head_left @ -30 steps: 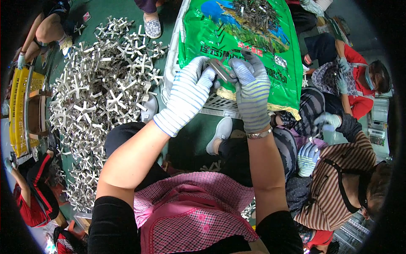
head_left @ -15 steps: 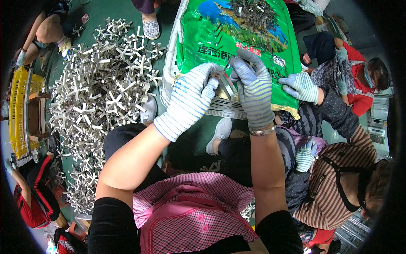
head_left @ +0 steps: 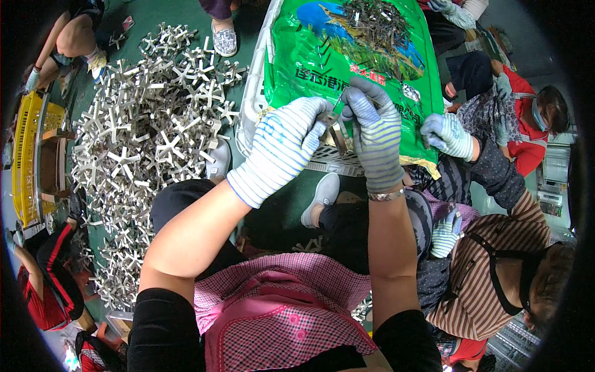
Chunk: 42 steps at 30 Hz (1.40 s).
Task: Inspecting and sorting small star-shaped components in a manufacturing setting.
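My left hand (head_left: pixel 282 146), in a white and blue striped glove, is closed on a grey metal part (head_left: pixel 338 135). Arms of this part stick out past the fingertips toward my other glove; the rest is hidden in the grip. Close beside it, my right hand (head_left: pixel 376 142) has thumb and fingers pinched together near the part's upper end. What lies in that pinch is too small to make out. Both hands are over the near edge of a green printed sack (head_left: pixel 297 56), which is spread on a white plastic crate (head_left: pixel 249 108).
Small dark strips (head_left: pixel 378 28) lie heaped on the sack's far side. A large pile of star-shaped metal parts (head_left: pixel 149 136) covers the floor at left. At right sits a co-worker in a striped top (head_left: pixel 496 248), one gloved hand (head_left: pixel 449 135) beside the sack. A yellow crate (head_left: pixel 28 161) stands far left.
The metal part has turned a little between my hands, while both hands stay nearly in place. The co-worker's gloved hand by the sack has shifted right and its fingers have curled.
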Tool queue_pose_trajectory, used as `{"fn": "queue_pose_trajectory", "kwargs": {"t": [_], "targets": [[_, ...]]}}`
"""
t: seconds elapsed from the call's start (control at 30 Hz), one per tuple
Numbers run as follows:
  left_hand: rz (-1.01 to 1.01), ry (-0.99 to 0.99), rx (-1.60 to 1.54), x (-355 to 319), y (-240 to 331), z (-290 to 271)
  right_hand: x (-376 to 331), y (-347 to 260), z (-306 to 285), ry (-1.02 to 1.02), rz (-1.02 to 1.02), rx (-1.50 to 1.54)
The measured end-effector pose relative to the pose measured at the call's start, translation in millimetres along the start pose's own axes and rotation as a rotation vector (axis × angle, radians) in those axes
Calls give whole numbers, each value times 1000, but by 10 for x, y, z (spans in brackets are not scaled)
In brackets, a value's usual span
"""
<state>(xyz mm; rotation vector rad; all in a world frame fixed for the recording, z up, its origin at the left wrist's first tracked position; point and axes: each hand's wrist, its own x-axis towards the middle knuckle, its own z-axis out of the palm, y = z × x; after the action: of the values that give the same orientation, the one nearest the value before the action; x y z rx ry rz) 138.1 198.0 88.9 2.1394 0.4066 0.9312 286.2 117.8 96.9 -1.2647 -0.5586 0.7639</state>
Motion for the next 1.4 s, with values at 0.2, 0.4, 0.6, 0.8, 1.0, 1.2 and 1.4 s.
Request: {"fn": "queue_pose_trajectory", "kwargs": {"t": [0.2,0.4,0.6,0.8,1.0,1.2,1.4], "targets": [[-21,-33,-5,-40,10,45,-5,41,11,-1,46,55],[-42,-38,-82,-80,5,93,-49,101,24,-23,-104,81],[-124,-62,-185,-84,14,156,-26,113,12,34,-56,82],[-219,-75,-255,-93,42,136,-60,116,53,78,24,124],[-211,-117,-316,-85,55,152,-97,73,25,70,-63,104],[-430,-21,-676,16,-22,198,2,-256,-426,277,-280,-148],[-504,47,-883,147,-40,101,36,-534,-1483,384,-343,-849]]}}
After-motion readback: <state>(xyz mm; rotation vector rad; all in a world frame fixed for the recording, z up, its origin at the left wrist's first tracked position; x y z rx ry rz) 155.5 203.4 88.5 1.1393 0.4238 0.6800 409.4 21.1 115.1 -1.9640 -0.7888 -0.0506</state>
